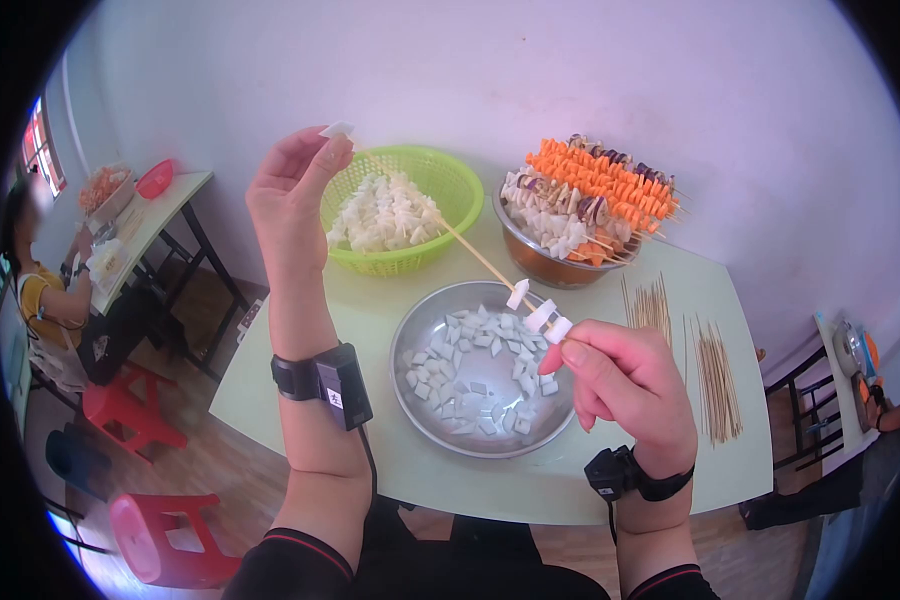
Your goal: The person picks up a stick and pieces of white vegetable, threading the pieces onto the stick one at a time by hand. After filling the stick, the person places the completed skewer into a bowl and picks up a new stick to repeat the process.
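My right hand (625, 385) grips a bamboo skewer (477, 255) near its lower end, with several white pieces (540, 317) threaded just above the fingers. The skewer slants up and left to my left hand (295, 185), which pinches a white diamond-shaped piece (337, 129) right at the skewer's far tip. Below both hands sits a round metal bowl (407, 408) holding many loose white diamond-shaped pieces (435, 372). Behind the skewer, a green basket (455, 170) contains a heap of white threaded pieces (385, 215).
A second metal bowl (545, 266) is piled with orange, white and purple skewers (600, 190). Bare bamboo sticks (715, 385) lie at the table's right. Red stools (145, 540) stand on the floor at left. One person (55, 300) sits at another table (155, 215); another person's arm (895, 420) shows far right.
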A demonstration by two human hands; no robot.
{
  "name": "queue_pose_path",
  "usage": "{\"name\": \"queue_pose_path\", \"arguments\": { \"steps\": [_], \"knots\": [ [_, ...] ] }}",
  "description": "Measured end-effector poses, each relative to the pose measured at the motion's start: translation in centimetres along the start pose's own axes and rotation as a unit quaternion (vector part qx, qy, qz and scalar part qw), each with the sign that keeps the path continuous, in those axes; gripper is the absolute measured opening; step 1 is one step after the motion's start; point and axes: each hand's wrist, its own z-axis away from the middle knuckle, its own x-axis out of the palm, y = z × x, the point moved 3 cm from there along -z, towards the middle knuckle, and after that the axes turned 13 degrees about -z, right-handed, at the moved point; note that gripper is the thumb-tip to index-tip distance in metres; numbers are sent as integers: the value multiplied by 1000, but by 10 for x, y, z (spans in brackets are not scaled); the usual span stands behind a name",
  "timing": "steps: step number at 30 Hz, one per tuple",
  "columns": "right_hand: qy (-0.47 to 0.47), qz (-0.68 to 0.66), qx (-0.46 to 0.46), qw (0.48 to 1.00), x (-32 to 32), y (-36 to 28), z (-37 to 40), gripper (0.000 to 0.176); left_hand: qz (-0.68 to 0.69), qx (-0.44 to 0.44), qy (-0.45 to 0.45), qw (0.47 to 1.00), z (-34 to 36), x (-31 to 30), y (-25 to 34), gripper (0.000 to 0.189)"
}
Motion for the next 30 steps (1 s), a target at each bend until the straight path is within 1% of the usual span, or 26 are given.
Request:
{"name": "queue_pose_path", "arguments": {
  "steps": [5,8,10,11,12,13,14,16,17,19,20,21,22,23,25,26,28,29,30],
  "knots": [
    [-3,-1,5,1000,-1,2,-1,21,6,10,-3,1000,0,1,2,20],
    [-4,-9,16,1000,-1,2,-2,20,-22,24,-1,999,1,1,6,19],
    [-7,33,-11,999,0,1,-3,18,-35,34,-1,999,2,-2,7,17],
    [-7,33,-11,999,0,6,-5,18,-35,34,-1,999,1,-3,7,17],
    [28,128,-97,987,-1,10,-7,17,-38,35,-1,999,1,-5,7,17],
    [64,220,-180,957,-1,12,-9,16,-40,35,-1,999,0,-6,6,17],
    [64,220,-180,957,-2,16,-11,16,-39,35,-2,999,0,-7,7,17],
    [126,327,-249,903,-4,14,-14,16,-59,34,9,998,0,-8,8,17],
    [127,327,-249,903,-3,12,-14,16,-58,34,8,998,0,-8,8,17],
    [99,190,-147,966,-3,14,-16,19,-46,37,4,998,0,-8,8,18],
    [100,190,-147,966,-6,12,-16,19,-46,36,4,998,0,-8,8,18],
    [19,31,-60,998,-10,15,-18,20,-45,37,1,998,0,-8,7,18],
    [-61,-130,28,989,-10,19,-19,22,-45,38,-3,998,-1,-7,6,18],
    [-60,-130,28,989,-12,18,-22,22,-44,37,-3,998,-1,-6,5,18],
    [-140,-276,85,947,-10,19,-22,25,-41,31,-1,999,-1,-5,3,17],
    [-139,-277,84,947,-8,20,-23,25,-40,31,-3,999,-1,-5,3,17],
    [-71,-129,54,988,-3,23,-25,22,-63,31,8,998,0,-9,4,17],
    [-70,-129,54,988,1,29,-26,22,-63,31,7,998,-1,-11,3,17],
    [4,85,-78,993,1,30,-28,21,-71,33,2,997,-2,-13,3,19]
  ]
}}
